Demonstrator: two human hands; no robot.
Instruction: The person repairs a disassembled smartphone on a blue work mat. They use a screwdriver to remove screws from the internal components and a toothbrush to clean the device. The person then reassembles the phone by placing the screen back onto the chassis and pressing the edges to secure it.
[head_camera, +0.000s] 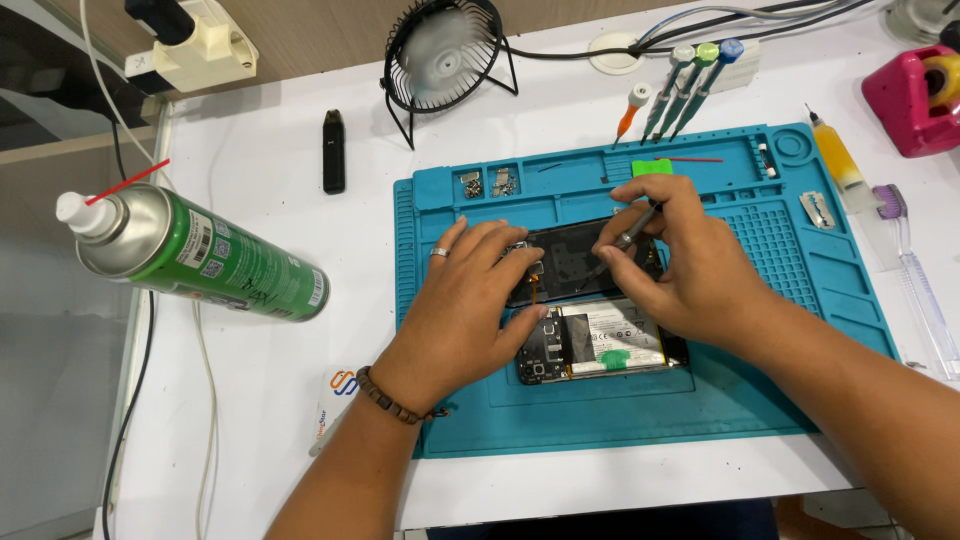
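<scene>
Left hand (470, 305): I press it flat on the phone parts, fingers spread.
Right hand (680, 262): pinched shut on a thin tool (628, 240).
Phone (600, 345): open, on the blue mat (760, 400), just below the dark cover (575, 255).
Feel: light, thin, easy to break; I think holding the edges is safest.

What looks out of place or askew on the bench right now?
The green spray can lies on its side on the white table, off the blue mat, nozzle toward the table's left edge, so it might roll. The opened phone and the black back cover lie on the mat.
</scene>
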